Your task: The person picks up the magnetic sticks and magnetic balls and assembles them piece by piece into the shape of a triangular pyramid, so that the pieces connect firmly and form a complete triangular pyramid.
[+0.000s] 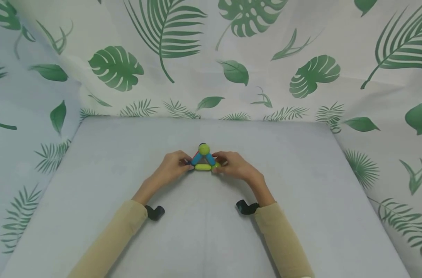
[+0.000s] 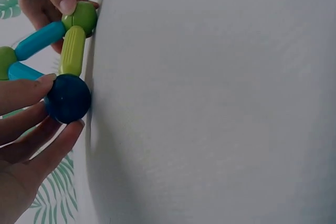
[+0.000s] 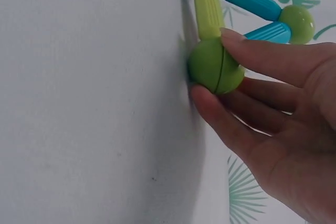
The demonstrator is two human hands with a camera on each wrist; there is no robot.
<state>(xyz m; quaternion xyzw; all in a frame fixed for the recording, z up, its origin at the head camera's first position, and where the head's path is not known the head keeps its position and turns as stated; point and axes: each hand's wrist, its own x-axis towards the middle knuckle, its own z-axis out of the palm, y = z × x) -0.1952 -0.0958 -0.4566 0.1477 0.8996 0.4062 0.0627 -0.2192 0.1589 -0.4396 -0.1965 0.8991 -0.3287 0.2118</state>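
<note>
A triangular frame of ball-and-rod building pieces stands at the middle of the table. My left hand [image 1: 170, 166] pinches the dark blue ball [image 2: 68, 98] at its left corner between thumb and fingers. At the right corner, my right hand [image 1: 236, 166] holds a green ball [image 3: 215, 66] the same way. A yellow-green rod [image 1: 203, 167] links these two balls. Two light blue rods [image 1: 197, 158] slope up from them to another green ball [image 1: 204, 149] at the top. Behind it, part of a dark blue ball and a bit of red rod peek out, mostly hidden.
The table [image 1: 204, 231] has a pale grey-white cover. Leaf-printed white cloth [image 1: 197, 77] rises behind it and along both sides. Black wrist devices [image 1: 247, 207] sit below each hand, at the ends of the beige sleeves [image 1: 283, 239].
</note>
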